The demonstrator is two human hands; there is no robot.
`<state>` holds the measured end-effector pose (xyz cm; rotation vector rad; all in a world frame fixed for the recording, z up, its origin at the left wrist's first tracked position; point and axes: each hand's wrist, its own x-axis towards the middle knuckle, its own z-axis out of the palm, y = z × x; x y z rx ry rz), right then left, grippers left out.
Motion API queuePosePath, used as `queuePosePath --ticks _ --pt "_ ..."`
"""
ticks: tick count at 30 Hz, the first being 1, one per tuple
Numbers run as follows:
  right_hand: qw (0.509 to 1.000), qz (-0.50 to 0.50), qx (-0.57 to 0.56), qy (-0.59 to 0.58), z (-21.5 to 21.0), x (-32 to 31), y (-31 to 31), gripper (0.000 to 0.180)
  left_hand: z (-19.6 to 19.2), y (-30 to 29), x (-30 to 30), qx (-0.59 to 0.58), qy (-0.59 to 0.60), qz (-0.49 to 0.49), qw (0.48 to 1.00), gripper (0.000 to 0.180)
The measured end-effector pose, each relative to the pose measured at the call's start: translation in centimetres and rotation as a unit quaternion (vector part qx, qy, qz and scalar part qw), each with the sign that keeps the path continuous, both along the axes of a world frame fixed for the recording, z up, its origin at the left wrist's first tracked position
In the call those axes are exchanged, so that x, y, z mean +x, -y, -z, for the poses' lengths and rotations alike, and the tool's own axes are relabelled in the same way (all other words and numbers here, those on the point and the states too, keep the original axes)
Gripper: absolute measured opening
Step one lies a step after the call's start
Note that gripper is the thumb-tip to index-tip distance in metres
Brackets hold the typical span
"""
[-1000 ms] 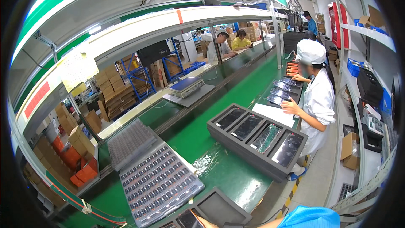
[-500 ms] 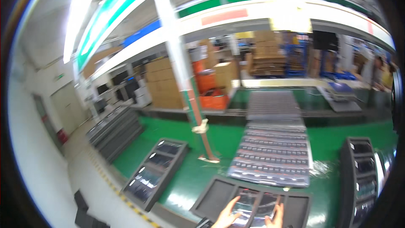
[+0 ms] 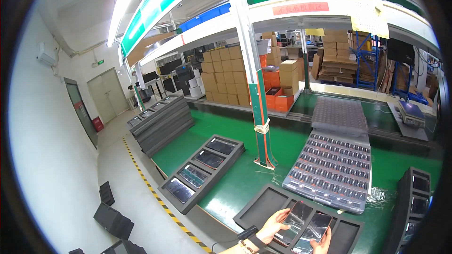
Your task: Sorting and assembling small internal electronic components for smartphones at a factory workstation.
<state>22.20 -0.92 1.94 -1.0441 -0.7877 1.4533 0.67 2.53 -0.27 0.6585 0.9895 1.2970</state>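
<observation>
Near the bottom edge, a dark foam tray with recesses lies on the green bench. Over its middle recesses are two smartphones with glossy dark faces and reddish edges, side by side and slanted. My left hand grips the left smartphone by its outer edge, thumb on the face. Around the lower outer edge of the right smartphone, my right hand is closed. How far either one is raised off the foam, I cannot tell. A dark band and a beaded bracelet are on my left wrist.
Beyond the tray, a clear plastic tray holds rows of small dark parts. A foam tray of smartphones lies to the left, with stacked foam trays behind. Another foam stack stands right. A green post rises from the bench.
My view has swung left, so the bench and my hands appear farther right. Both hands remain at the same two smartphones. The earlier picture is blurred.
</observation>
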Motion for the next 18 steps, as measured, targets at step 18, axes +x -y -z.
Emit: queuePosePath --ticks 18 --pt "0.987 0.015 0.067 -0.147 -4.7 1.3 -0.4 0.086 -6.8 1.2 0.5 -0.034 0.022 0.088 0.995 0.055"
